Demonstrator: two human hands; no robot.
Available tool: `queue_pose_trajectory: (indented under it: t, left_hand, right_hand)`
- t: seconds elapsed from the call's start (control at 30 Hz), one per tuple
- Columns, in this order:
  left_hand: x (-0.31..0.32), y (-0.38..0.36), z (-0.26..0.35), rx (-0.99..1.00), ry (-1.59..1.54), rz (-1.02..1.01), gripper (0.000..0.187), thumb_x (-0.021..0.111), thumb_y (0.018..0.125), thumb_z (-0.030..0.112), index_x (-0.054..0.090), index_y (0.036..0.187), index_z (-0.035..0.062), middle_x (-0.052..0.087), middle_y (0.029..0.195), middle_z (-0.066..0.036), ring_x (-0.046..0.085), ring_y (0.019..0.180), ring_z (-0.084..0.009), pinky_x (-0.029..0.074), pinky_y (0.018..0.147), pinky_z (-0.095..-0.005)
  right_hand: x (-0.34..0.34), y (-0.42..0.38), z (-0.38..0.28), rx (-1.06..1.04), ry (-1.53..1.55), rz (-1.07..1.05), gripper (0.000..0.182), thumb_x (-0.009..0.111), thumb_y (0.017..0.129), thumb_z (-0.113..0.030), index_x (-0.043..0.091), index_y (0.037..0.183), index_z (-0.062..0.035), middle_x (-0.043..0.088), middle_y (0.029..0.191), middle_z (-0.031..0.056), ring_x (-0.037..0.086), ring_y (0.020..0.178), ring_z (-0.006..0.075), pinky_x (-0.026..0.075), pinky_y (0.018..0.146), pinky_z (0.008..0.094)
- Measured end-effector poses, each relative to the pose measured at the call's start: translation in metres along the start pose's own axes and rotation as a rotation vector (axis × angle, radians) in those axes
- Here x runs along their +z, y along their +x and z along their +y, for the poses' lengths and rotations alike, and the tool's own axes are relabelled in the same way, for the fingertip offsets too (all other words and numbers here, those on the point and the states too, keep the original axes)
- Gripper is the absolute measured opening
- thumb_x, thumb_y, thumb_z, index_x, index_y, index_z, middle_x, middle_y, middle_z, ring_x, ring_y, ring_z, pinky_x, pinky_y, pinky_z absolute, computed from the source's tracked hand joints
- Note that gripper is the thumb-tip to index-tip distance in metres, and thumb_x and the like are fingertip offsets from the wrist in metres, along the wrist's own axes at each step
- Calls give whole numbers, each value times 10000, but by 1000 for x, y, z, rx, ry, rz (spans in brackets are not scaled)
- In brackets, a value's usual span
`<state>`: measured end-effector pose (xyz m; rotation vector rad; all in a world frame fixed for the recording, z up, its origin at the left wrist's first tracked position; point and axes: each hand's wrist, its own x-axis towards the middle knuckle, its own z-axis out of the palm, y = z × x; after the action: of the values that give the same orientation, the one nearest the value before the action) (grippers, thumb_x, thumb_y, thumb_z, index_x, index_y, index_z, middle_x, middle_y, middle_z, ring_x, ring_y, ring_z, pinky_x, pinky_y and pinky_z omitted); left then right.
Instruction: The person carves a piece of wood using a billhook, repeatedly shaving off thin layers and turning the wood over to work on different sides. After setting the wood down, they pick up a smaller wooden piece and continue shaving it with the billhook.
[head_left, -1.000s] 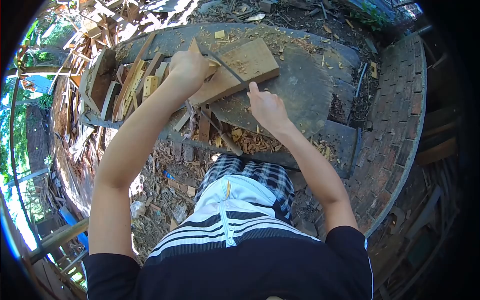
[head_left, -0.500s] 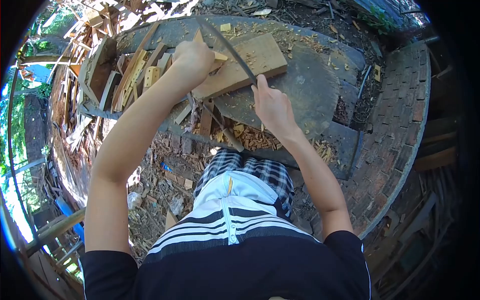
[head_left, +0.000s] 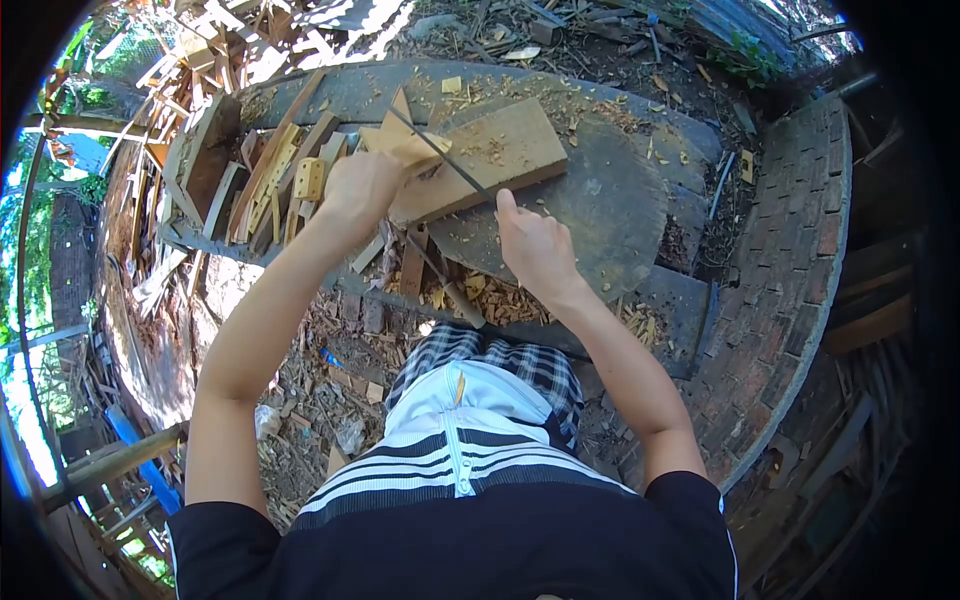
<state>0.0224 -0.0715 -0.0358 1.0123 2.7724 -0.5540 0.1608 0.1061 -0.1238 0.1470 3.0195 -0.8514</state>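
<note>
My left hand (head_left: 364,188) is closed on a light wooden piece (head_left: 410,148) with pointed ends, held over the left part of a thick wooden block (head_left: 510,150). In my right hand (head_left: 535,240) is a long dark blade (head_left: 455,168), whose handle is hidden by my fingers. The blade slants up to the left, its middle at the right end of the wooden piece. The thick block lies on a round wooden slab (head_left: 610,215), with shavings scattered on top.
Wood strips (head_left: 275,185) and a small drilled block (head_left: 309,179) lie left of the thick block. A thin tool with a wooden handle (head_left: 462,304) lies near the front edge, beside wood chips (head_left: 510,300). A curved brick surface (head_left: 775,290) is at the right.
The blade has turned flatter and come down onto the wooden piece. My left hand has moved down and slightly left, showing more of the piece. The view has shifted a little.
</note>
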Motion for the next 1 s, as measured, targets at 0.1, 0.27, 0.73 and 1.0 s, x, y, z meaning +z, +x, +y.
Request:
queue_pose_trajectory:
  t: [0.1,0.27,0.73,1.0]
  left_hand:
    - [-21,7,4,26,2,-22,86,617,760,8,698,790,9,694,800,-168,704,764,-289,568,662,-371]
    - [-41,18,18,71,219,-113,172,731,640,-13,724,797,55,708,819,-127,708,787,-249,566,659,-322]
    - [-43,37,19,53,262,-238,146,708,705,28,738,838,81,718,855,-102,708,826,-238,566,672,-316]
    - [-41,39,18,-20,246,-323,279,821,578,53,742,844,86,723,868,-78,707,842,-213,563,670,-302]
  right_hand:
    - [2,-1,-5,-9,64,12,184,443,948,-184,454,1071,-49,654,745,212,647,706,425,506,615,531]
    - [14,12,12,29,-20,5,151,448,946,-177,442,1013,-42,640,717,196,633,704,435,491,604,536]
    - [-4,10,7,37,80,3,235,472,958,-205,461,1114,-30,619,701,247,624,712,456,496,601,527]
    - [20,11,5,70,66,14,235,468,963,-223,459,1097,-31,623,701,244,621,710,460,489,610,541]
